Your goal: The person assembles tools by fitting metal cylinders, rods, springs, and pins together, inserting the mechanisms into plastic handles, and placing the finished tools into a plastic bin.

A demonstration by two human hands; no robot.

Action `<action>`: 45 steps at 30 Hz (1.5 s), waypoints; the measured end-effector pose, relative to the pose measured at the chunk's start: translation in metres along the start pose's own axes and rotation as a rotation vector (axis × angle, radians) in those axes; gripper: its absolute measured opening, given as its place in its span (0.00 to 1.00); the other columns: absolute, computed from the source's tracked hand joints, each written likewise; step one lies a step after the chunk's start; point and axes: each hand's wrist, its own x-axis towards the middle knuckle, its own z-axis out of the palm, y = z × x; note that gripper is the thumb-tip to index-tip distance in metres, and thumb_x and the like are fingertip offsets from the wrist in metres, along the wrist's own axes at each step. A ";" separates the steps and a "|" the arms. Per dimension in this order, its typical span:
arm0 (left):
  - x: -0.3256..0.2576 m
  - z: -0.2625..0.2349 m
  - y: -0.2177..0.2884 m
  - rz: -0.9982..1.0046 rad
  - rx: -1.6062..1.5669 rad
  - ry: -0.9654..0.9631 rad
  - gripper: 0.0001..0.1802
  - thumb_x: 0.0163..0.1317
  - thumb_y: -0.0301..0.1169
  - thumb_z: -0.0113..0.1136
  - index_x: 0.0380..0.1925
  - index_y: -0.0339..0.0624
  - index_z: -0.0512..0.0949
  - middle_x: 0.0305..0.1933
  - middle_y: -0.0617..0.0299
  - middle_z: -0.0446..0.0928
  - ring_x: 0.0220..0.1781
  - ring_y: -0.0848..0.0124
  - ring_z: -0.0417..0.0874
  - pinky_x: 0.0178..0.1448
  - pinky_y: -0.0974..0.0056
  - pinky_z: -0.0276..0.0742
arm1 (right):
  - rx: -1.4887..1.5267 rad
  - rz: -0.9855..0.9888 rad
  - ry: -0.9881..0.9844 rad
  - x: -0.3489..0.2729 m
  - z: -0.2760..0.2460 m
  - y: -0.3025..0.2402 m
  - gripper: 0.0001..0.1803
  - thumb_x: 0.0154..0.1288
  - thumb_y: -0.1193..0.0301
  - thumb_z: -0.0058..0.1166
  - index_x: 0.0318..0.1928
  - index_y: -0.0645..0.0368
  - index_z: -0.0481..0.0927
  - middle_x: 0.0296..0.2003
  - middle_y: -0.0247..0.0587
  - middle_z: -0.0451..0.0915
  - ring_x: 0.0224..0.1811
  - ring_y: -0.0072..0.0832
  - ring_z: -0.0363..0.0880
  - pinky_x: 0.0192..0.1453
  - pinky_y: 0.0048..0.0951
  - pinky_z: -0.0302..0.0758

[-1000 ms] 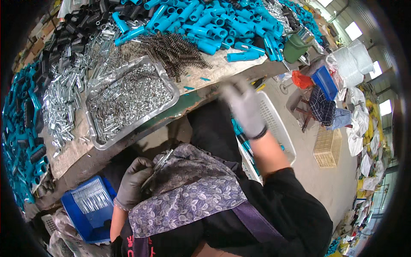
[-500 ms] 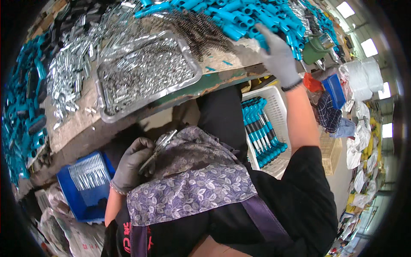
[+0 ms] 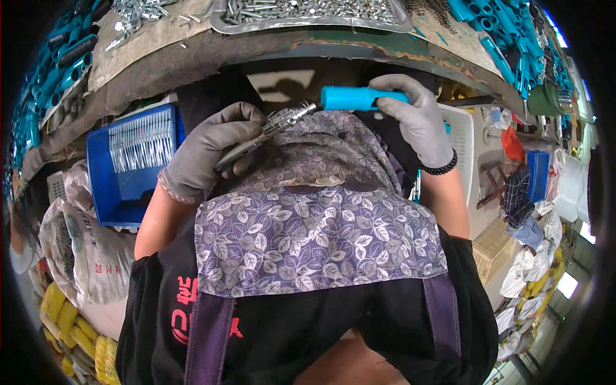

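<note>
Gloved in grey, my left hand [image 3: 208, 144] is closed round a slim metal tool shaft [image 3: 289, 118], which tilts up to the right. Its silver, ribbed end sticks out past my fingers. My right hand [image 3: 417, 122], in a matching glove, pinches a turquoise plastic sleeve [image 3: 348, 98] by its narrower end. The sleeve's wide end faces left, close to the shaft's tip; whether they touch, I cannot tell. Both parts are above the floral apron [image 3: 321, 237] over my lap.
Along the workbench edge [image 3: 282, 48] stands a metal tray [image 3: 314, 24] of small silver parts. More turquoise sleeves [image 3: 507, 29] are piled at the far right. A blue bin [image 3: 131, 199] with silver rods is at my left, a white basket [image 3: 467, 154] at my right.
My right hand has come back from the pile of sleeves on the bench and now holds one over my lap. My left hand has lifted the shaft toward it. The view has shifted downward.
</note>
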 end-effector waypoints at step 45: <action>-0.004 -0.016 -0.001 0.074 -0.037 -0.054 0.35 0.71 0.51 0.59 0.68 0.38 0.67 0.37 0.66 0.79 0.24 0.84 0.74 0.24 0.76 0.68 | -0.868 -0.486 -0.139 0.137 0.086 -0.113 0.11 0.66 0.75 0.60 0.48 0.61 0.85 0.42 0.39 0.87 0.44 0.23 0.85 0.50 0.26 0.80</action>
